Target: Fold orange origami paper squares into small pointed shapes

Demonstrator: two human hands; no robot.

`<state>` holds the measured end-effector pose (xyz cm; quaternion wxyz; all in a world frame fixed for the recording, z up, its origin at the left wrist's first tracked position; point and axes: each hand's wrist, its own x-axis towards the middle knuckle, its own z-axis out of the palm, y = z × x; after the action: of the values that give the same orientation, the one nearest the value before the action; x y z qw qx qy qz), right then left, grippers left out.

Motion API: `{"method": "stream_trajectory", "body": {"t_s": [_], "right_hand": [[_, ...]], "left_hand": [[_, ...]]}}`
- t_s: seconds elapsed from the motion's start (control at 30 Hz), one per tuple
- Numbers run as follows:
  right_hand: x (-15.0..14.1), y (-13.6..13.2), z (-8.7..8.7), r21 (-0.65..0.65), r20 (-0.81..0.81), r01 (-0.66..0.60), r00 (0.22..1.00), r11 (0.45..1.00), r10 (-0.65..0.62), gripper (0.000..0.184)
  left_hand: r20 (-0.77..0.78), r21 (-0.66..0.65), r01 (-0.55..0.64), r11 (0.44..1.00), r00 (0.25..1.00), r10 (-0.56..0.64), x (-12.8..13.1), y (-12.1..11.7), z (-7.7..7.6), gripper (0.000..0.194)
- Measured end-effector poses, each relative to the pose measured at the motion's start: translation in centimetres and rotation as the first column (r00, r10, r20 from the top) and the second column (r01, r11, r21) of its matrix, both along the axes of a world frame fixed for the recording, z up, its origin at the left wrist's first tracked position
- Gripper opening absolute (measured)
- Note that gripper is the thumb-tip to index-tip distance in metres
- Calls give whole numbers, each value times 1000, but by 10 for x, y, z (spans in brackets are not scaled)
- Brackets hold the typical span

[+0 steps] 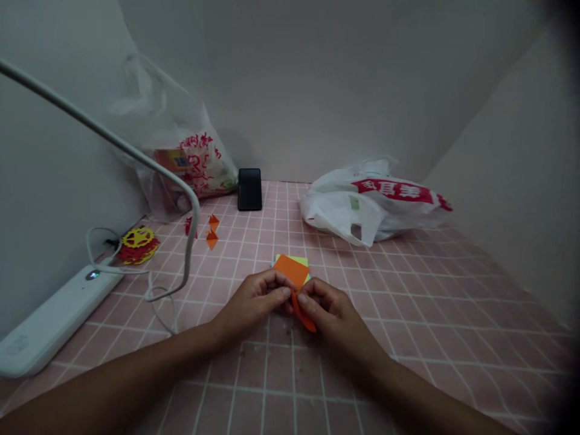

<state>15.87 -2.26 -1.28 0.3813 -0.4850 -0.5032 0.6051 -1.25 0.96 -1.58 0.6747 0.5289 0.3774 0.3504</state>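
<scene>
An orange piece of paper (pixel 302 315), bent along its length, is pinched between the fingertips of both hands. My left hand (pixel 263 296) grips its upper left edge with thumb and forefinger. On the other side, the thumb and fingers of my right hand (pixel 331 309) close on the same paper. Just beyond the fingertips lies a flat orange sheet (pixel 291 270), set askew over a yellow-green sheet (pixel 302 261). Two small folded orange paper pieces (pixel 212 239) sit farther off to the left, beside a small red piece (pixel 189 226).
A clear plastic bag (pixel 203 157) with red print stands at the back left, next to a black phone (pixel 249 189). A white plastic bag (pixel 376 202) lies back right. Yellow and red cut-outs (pixel 138 238), a white power strip (pixel 58 317) and a looping cable (pixel 194 235) occupy the left.
</scene>
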Motion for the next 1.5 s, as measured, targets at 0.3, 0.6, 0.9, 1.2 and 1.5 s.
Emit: {"method": "stream_trajectory", "body": {"t_s": [0.3, 0.6, 0.9, 1.2, 1.5], "right_hand": [[0, -1, 1, 18, 3, -8, 1000, 1000, 8, 25], [0, -2, 1, 6, 8, -19, 1000, 1000, 19, 24], [2, 0, -1, 38, 24, -23, 999, 999, 22, 26], [1, 0, -2, 35, 9, -18, 1000, 999, 18, 26], [2, -1, -3, 26, 9, -25, 1000, 999, 25, 25]], "left_hand": [[-5, -36, -25, 999, 1000, 25, 2, -1, 2, 15], [-1, -49, -17, 999, 1000, 17, 1, 0, 2, 13], [12, -46, -15, 999, 1000, 16, 0, 0, 0, 14], [8, -46, -20, 999, 1000, 21, 1, 1, 0, 15], [4, -57, -26, 998, 1000, 27, 1, 0, 0, 13]]}}
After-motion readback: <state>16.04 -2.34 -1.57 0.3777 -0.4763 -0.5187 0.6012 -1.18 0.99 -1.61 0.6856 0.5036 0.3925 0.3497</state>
